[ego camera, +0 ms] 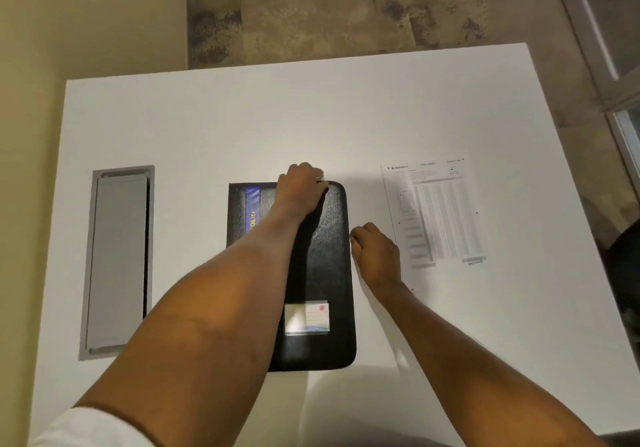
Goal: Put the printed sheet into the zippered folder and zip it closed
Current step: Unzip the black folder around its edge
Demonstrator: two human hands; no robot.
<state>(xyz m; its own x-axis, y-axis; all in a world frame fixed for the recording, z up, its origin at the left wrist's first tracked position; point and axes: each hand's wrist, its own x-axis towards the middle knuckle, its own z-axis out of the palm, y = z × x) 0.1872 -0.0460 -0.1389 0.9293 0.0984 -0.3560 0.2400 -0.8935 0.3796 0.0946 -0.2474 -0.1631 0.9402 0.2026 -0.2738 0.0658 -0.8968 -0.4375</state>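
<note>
on the white table [242,117] over mottled carpet [329,10], left hand [301,186] curls on the black folder [325,238], right hand [375,252] pinches its edge.

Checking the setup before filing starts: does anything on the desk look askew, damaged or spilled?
Nothing stands out. The black zippered folder lies flat and closed on the white table, and the printed sheet lies flat beside it, only slightly rotated. No spills or damage are visible.

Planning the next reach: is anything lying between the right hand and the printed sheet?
Nothing visible. The right hand rests on bare white table beside the printed sheet. The black zippered folder looks closed, with the left hand on its far edge.
</note>
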